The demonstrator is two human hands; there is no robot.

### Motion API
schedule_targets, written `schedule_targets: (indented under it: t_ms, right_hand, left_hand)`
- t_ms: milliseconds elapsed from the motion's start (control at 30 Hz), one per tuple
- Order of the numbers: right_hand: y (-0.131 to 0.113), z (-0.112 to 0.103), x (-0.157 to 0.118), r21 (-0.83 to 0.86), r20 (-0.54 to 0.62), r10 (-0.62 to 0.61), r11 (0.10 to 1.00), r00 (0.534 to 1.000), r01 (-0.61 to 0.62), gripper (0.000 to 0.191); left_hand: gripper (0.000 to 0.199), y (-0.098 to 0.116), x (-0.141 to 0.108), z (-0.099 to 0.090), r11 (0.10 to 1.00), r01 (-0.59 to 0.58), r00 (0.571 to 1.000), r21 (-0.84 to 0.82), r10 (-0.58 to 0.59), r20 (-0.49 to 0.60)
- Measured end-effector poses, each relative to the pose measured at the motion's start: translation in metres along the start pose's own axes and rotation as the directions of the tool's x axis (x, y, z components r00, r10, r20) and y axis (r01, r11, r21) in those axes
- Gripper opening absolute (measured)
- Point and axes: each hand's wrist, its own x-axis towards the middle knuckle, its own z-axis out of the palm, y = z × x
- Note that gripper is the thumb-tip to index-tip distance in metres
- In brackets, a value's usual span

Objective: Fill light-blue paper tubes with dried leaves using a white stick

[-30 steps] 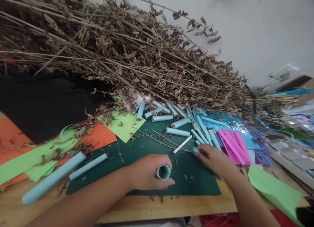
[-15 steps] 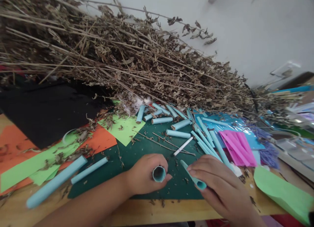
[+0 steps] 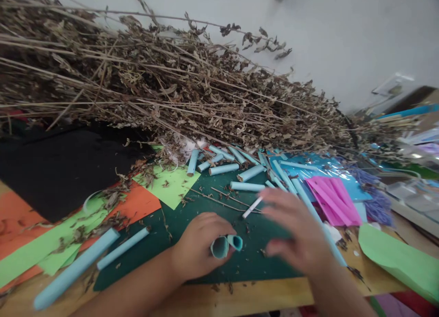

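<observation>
My left hand (image 3: 204,244) is closed around two light-blue paper tubes (image 3: 220,247), a wider one and a narrower one side by side, their open ends facing me. To its right, my right hand (image 3: 291,225) is empty, fingers apart and a little blurred, over the right part of the dark green mat (image 3: 192,266). Its fingertips are near a thin white stick (image 3: 252,207) and a group of long light-blue tubes (image 3: 305,193). Shorter light-blue tubes (image 3: 224,169) lie scattered beyond both hands.
Dried stalks with leaves (image 3: 192,93) stretch across the back. At left lie black sheets (image 3: 61,166), orange paper (image 3: 140,203), green paper (image 3: 171,184) and two light-blue tubes (image 3: 78,269). To the right are pink paper (image 3: 332,200), purple yarn (image 3: 375,200) and a green sheet (image 3: 398,253).
The narrower tube has passed from my right hand into my left, beside the wider one. My right hand has let go, opened, and moved up and forward. The view has shifted slightly.
</observation>
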Motion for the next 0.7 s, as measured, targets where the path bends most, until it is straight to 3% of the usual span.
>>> schedule_targets:
  t_ms: [67,100,167,233,300,367,433,500,533,567,600,667,700]
  right_hand:
    - [0.032,-0.013,-0.007,-0.238,-0.108,0.226,0.94,0.968,-0.246,0.029]
    - [0.045,-0.016,-0.01,-0.345,-0.004,0.267,0.904,0.964,-0.252,0.027]
    - [0.057,-0.009,-0.016,-0.495,0.287,0.301,0.859,0.909,-0.128,0.025]
    - [0.054,0.01,-0.021,-0.441,0.521,0.226,0.897,0.823,0.033,0.027]
    - [0.045,0.027,-0.022,-0.335,0.622,0.137,0.937,0.771,0.103,0.023]
    - [0.039,0.033,-0.018,-0.258,0.617,0.097,0.962,0.781,0.084,0.017]
    - [0.037,0.022,-0.007,-0.154,0.475,0.107,0.987,0.873,-0.037,0.014]
    - [0.031,0.0,0.013,0.104,0.157,0.166,0.978,0.974,-0.183,0.009]
    - [0.025,-0.011,0.024,0.312,-0.03,0.211,0.93,0.977,-0.192,0.007]
    - [0.016,-0.022,0.035,0.514,-0.238,0.253,0.852,0.938,-0.099,0.008]
    - [0.006,-0.031,0.046,0.608,-0.425,0.29,0.793,0.857,0.033,0.01]
    - [-0.015,-0.042,0.064,0.691,-0.456,0.347,0.719,0.819,0.08,0.013]
    - [-0.025,-0.044,0.07,0.704,-0.439,0.364,0.707,0.822,0.062,0.013]
  left_hand:
    - [0.008,0.0,0.002,0.0,0.998,0.069,0.998,-0.009,-0.069,-0.01]
    - [0.007,0.0,0.003,0.001,0.995,0.097,0.995,-0.013,-0.097,-0.011]
    - [0.006,0.0,0.004,0.002,0.991,0.13,0.992,-0.021,-0.13,0.001]
    - [0.006,0.0,0.004,0.004,0.987,0.156,0.988,-0.032,-0.156,0.021]
    - [0.007,0.0,0.003,0.005,0.98,0.19,0.981,-0.05,-0.187,0.052]
    - [0.01,-0.001,0.002,0.005,0.971,0.229,0.97,-0.073,-0.222,0.1]
    - [0.014,-0.002,0.003,0.005,0.959,0.266,0.956,-0.095,-0.25,0.153]
    - [0.014,-0.003,0.003,0.005,0.94,0.32,0.938,-0.118,-0.296,0.181]
    - [0.014,-0.004,0.003,0.004,0.928,0.35,0.927,-0.128,-0.324,0.188]
    - [0.013,-0.004,0.004,0.004,0.915,0.379,0.917,-0.14,-0.351,0.192]
    - [0.013,-0.005,0.004,0.004,0.901,0.407,0.906,-0.153,-0.376,0.193]
    - [0.013,-0.006,0.004,0.004,0.875,0.453,0.886,-0.172,-0.42,0.199]
    - [0.014,-0.007,0.004,0.004,0.863,0.471,0.877,-0.179,-0.437,0.201]
